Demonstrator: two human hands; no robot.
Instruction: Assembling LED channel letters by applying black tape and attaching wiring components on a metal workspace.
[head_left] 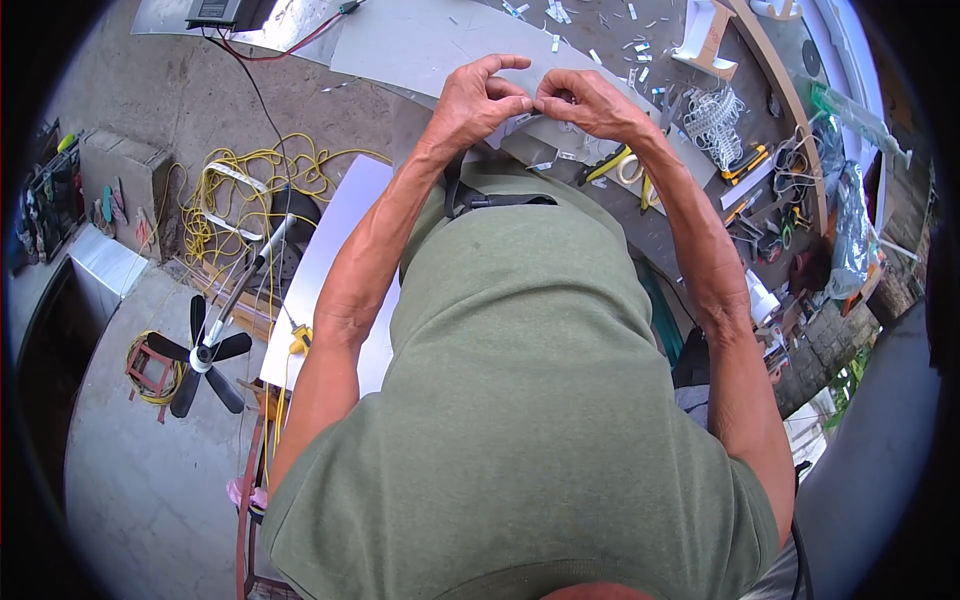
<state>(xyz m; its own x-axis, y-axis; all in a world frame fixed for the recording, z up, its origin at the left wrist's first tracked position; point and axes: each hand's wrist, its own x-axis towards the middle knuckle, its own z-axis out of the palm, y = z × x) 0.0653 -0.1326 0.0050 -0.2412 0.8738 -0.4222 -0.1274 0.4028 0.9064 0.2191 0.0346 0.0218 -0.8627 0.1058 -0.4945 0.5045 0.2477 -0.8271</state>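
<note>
Over the grey sheet, my two hands meet at their fingertips. My left hand has its thumb pressed in toward the right fingertips, while its index finger curves away above. Thumb and fingers of my right hand are pinched together. Whatever lies between the fingertips is too small to make out. Just under the left thumb shows a pale strip-like piece, partly hidden by the hand. Close below my right hand lie yellow-and-black handled pliers and a roll of tape.
Small white pieces litter the worktop. To the right are a white letter-shaped form, a heap of white stringed modules and a yellow-black utility knife. A wired power supply sits far left, above tangled yellow cable.
</note>
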